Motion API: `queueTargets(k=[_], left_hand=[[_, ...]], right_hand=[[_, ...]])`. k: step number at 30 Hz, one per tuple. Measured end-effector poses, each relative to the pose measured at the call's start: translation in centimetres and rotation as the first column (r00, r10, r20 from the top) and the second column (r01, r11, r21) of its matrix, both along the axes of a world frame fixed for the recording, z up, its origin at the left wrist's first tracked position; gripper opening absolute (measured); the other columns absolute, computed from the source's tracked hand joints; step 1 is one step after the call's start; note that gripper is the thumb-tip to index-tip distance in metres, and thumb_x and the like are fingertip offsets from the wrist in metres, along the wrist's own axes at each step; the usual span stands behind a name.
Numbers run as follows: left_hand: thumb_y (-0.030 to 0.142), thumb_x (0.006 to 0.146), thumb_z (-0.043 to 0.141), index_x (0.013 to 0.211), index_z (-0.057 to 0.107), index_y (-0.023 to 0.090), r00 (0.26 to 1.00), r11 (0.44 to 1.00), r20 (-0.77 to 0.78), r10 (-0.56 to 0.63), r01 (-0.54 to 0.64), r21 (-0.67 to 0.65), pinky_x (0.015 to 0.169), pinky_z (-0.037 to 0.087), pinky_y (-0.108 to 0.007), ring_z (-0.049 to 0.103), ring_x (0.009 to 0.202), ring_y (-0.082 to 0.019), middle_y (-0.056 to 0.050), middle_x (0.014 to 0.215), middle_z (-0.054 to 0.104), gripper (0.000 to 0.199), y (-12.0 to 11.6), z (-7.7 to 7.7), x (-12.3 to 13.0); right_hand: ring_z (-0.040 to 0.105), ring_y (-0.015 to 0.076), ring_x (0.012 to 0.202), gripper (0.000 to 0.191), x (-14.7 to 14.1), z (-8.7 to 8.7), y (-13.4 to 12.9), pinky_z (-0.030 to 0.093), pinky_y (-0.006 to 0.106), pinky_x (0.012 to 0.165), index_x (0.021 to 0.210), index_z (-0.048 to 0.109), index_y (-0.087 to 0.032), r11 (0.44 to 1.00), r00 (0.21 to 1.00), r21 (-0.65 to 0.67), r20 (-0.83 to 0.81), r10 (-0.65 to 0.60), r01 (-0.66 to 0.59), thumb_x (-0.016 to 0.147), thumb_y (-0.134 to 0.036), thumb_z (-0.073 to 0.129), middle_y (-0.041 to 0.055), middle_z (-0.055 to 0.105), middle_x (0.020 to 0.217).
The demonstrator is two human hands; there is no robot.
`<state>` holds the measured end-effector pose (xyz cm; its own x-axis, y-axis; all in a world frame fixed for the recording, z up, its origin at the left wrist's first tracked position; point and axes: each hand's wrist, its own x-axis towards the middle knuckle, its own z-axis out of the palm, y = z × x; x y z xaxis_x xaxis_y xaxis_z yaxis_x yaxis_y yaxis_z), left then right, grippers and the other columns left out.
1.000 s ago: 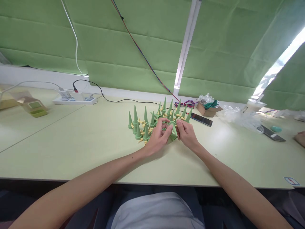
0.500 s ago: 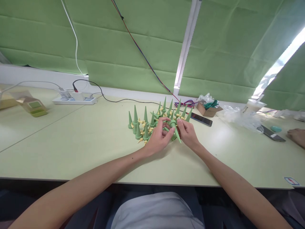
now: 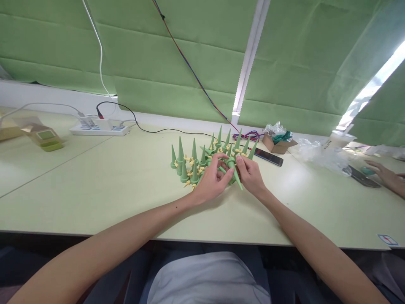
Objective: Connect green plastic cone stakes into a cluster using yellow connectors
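Both of my hands are closed around one green plastic cone [image 3: 236,174], its point tilted down toward me. My left hand [image 3: 210,180] curls its fingers and thumb against the cone from the left. My right hand [image 3: 252,174] pinches it near its wide base from the right. Whether a small yellow part sits between my fingers is hidden. Just behind my hands, several like green cones [image 3: 180,151] stand points up on the table. Among them are small yellow plastic pieces [image 3: 190,161], some attached to the cones.
A phone [image 3: 268,157] and a cardboard box [image 3: 280,146] lie behind my right hand. Farther right are a plastic bag [image 3: 311,157], a cup [image 3: 337,143], a dark phone [image 3: 363,178] and another person's hand [image 3: 386,175]. A power strip [image 3: 99,131] and a small open box [image 3: 47,139] are left.
The other person's hand has reached farther in from the right, onto a small teal object. My hands keep nearly the same grip on the cone; the view has shifted slightly.
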<state>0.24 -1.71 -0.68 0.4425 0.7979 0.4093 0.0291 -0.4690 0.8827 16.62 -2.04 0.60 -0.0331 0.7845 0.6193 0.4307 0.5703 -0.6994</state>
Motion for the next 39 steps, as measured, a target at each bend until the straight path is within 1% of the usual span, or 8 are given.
queueTargets(k=[4,11,17,27,35,39], left_hand=[[0.049,0.100,0.053,0.127,0.037,0.026,1.000,1.000,-0.008,-0.001,0.001,0.026,0.048,0.034,-0.020,0.043,0.046,-0.001,0.002,0.095,0.054,0.039,0.11,-0.10,0.04],[0.049,0.099,0.054,0.127,0.037,0.026,1.000,1.000,-0.022,0.003,-0.003,0.022,0.048,0.032,-0.020,0.041,0.046,-0.001,0.001,0.097,0.056,0.041,-0.09,0.08,0.04],[0.050,0.097,0.056,0.128,0.038,0.026,0.999,0.998,-0.036,0.020,-0.018,0.052,0.050,0.034,-0.019,0.045,0.048,-0.001,0.000,0.099,0.057,0.043,-0.08,0.01,0.12],[0.047,0.097,0.058,0.128,0.038,0.025,0.999,0.995,-0.040,0.027,-0.023,0.097,0.050,0.034,-0.020,0.044,0.047,-0.001,0.000,0.098,0.058,0.042,-0.05,-0.10,0.11],[0.048,0.097,0.056,0.127,0.040,0.024,0.998,0.994,-0.051,0.043,-0.038,0.101,0.050,0.033,-0.021,0.043,0.047,-0.002,0.000,0.097,0.060,0.042,-0.14,0.04,0.20],[0.046,0.097,0.057,0.126,0.040,0.024,0.997,0.993,-0.062,0.049,-0.042,0.111,0.050,0.032,-0.021,0.042,0.046,-0.001,0.000,0.097,0.060,0.040,-0.26,0.17,0.23]], right_hand=[[0.035,0.0123,0.050,0.058,0.14,-0.09,0.06,0.030,0.030,0.051,0.063,0.037,-0.024,1.000,1.000,0.012,0.022,-0.012,0.012,0.100,-0.068,0.040,-0.0034,0.039,0.054],[0.034,0.0127,0.054,0.057,0.26,-0.22,0.26,0.028,0.030,0.053,0.064,0.036,-0.023,0.998,0.997,0.038,0.062,-0.044,0.041,0.101,-0.067,0.038,-0.0034,0.036,0.057],[0.033,0.0128,0.054,0.057,0.27,-0.24,0.34,0.028,0.030,0.053,0.064,0.036,-0.023,0.998,0.997,0.041,0.062,-0.047,0.045,0.101,-0.067,0.038,-0.0034,0.036,0.057],[0.033,0.0127,0.053,0.058,0.26,0.01,0.20,0.028,0.030,0.053,0.064,0.036,-0.023,0.998,0.997,0.048,0.069,-0.043,0.040,0.101,-0.067,0.037,-0.0034,0.036,0.057],[0.033,0.0127,0.053,0.059,0.24,-0.01,0.30,0.028,0.030,0.053,0.064,0.035,-0.023,0.997,0.996,0.051,0.078,-0.053,0.049,0.101,-0.069,0.037,-0.0031,0.036,0.056],[0.033,0.0129,0.054,0.059,0.24,-0.04,0.33,0.027,0.030,0.053,0.064,0.034,-0.023,0.997,0.995,0.050,0.082,-0.056,0.052,0.100,-0.070,0.037,-0.0032,0.035,0.057]])
